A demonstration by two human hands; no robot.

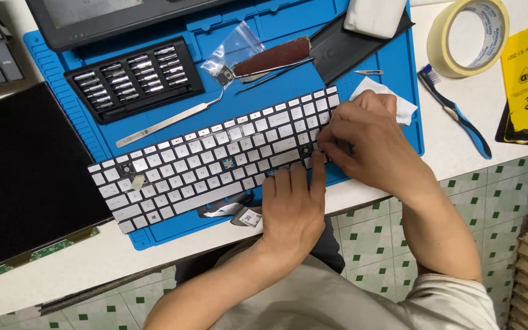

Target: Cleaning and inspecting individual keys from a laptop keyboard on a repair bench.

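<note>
Flat silver-white laptop keyboard with grey legends, ridged bright blue rubber work mat, cream paper tape roll, white floor tiles dotted with green squares

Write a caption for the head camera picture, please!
Both hands, left and right, press on a silver laptop keyboard lying on a blue rubber mat.

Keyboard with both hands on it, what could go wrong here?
The keyboard overhangs the blue mat's front edge near the table edge, so a hard push from the left hand or right hand might tip it. Some keys are already off, and small parts could roll onto the tiled floor.
</note>
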